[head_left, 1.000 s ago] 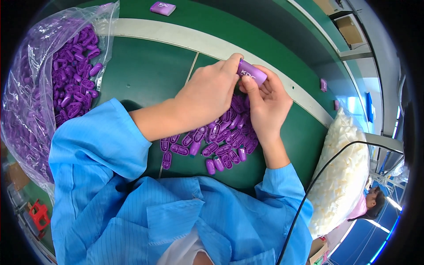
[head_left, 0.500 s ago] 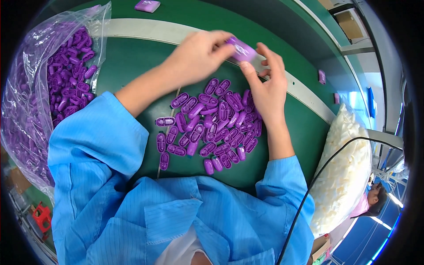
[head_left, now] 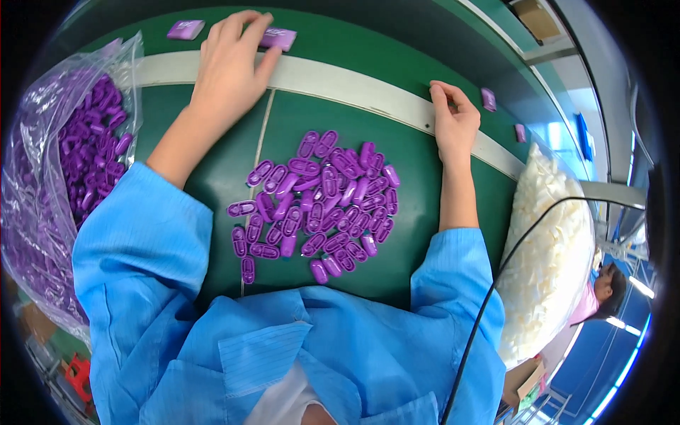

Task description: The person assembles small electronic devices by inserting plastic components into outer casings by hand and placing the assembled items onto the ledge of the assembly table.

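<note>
At the far side, my left hand (head_left: 232, 64) reaches over the pale rail to a flat, lilac-purple rectangular piece (head_left: 280, 38) with white lettering. Thumb and fingers are on either side of that piece's left end, on the green strip. My right hand (head_left: 457, 124) is over the rail farther right, fingers curled in toward the thumb, with nothing visible in them. Between my forearms, a loose heap of small purple oval plastic shells (head_left: 329, 180) lies on the green table (head_left: 418, 191); several show hollow insides, others smooth backs.
A clear plastic bag (head_left: 35, 163) full of purple parts stands at the left. On the right is a bag of cream-white pieces (head_left: 545, 262), with a black cable (head_left: 489, 304) passing before it. More lilac pieces (head_left: 185, 29) lie along the green strip (head_left: 340, 46) beyond the rail (head_left: 354, 88).
Both hands were together around the lilac piece; now my left hand has carried it left onto the far green strip. My right hand has come off it and moved right. The view has shifted slightly.
</note>
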{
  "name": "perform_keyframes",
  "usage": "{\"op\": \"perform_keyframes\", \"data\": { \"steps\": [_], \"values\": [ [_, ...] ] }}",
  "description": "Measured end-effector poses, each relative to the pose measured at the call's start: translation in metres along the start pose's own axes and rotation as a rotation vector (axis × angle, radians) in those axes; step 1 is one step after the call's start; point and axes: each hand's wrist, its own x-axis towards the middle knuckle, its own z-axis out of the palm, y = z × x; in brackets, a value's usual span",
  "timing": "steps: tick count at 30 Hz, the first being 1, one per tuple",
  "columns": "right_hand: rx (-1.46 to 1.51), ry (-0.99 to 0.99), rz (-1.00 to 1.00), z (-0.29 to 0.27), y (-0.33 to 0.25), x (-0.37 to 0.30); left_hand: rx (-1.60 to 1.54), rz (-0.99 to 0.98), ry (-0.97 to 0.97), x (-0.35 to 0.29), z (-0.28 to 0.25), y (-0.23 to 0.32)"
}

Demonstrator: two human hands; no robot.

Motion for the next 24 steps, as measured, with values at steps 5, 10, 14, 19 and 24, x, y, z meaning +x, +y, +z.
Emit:
{"op": "perform_keyframes", "data": {
  "steps": [5,10,14,19,24],
  "values": [
    [-0.805,0.399,-0.366,-0.067,0.077,0.078,-0.389,-0.032,-0.674,-0.017,-0.068,0.072],
    [-0.922,0.065,0.057,-0.078,0.060,0.102,-0.433,0.010,-0.645,-0.023,-0.059,0.073],
    [-0.728,-0.095,-0.094,-0.055,0.021,0.078,-0.516,-0.098,-0.681,-0.020,-0.055,0.076],
    [0.534,-0.541,0.322,-0.018,-0.048,0.006,-0.834,-0.363,-0.806,0.006,-0.028,0.069],
    [0.919,-0.687,0.518,0.015,-0.061,-0.030,-1.464,-0.661,-0.628,-0.002,-0.008,0.068]
  ]
}}
